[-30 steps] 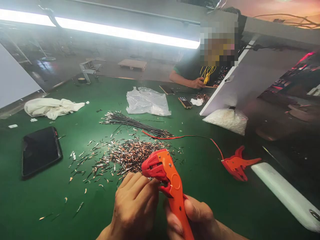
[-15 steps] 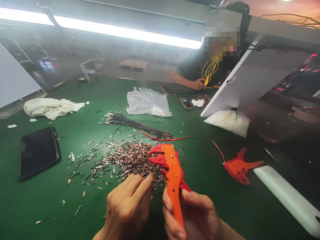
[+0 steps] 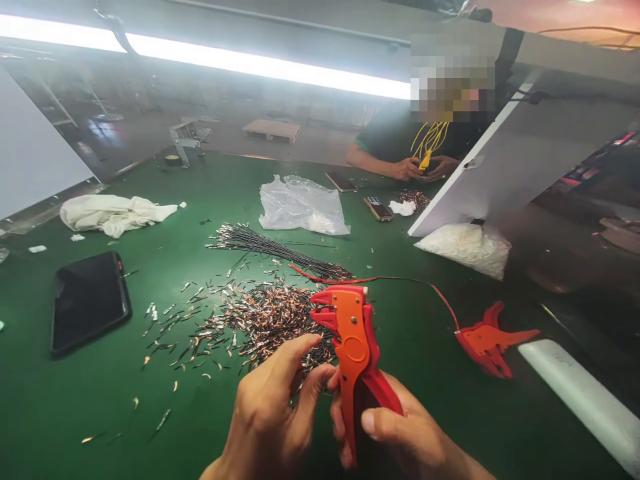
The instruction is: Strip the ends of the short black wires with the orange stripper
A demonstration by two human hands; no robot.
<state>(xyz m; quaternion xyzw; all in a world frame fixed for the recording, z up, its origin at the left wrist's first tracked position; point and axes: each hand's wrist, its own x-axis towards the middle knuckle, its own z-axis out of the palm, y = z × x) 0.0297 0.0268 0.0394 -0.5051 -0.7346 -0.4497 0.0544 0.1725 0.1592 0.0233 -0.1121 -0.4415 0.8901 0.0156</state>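
My right hand (image 3: 405,420) is closed round the handles of an orange and red wire stripper (image 3: 353,340), held upright with its jaws to the left. My left hand (image 3: 273,393) is just left of the tool, forefinger and thumb apart, with nothing visible between them. Its thumb tip is close to the fingers of my right hand. Behind both hands lies a pile of short black and copper wire scraps (image 3: 270,313). A bundle of black wires (image 3: 280,250) with bright metal ends at the left lies beyond the pile.
A second wire stripper (image 3: 487,340) with a red cord lies at the right, beside a long pale bar (image 3: 575,400). A black phone (image 3: 91,303) is on the left. Farther back are a white cloth (image 3: 115,212), a clear plastic bag (image 3: 303,207) and a co-worker holding yellow wires (image 3: 426,157).
My left forefinger and thumb have spread apart, and the hand has turned. The wire stripper has shifted slightly right, with its red lever more visible. The whole view has shifted a little.
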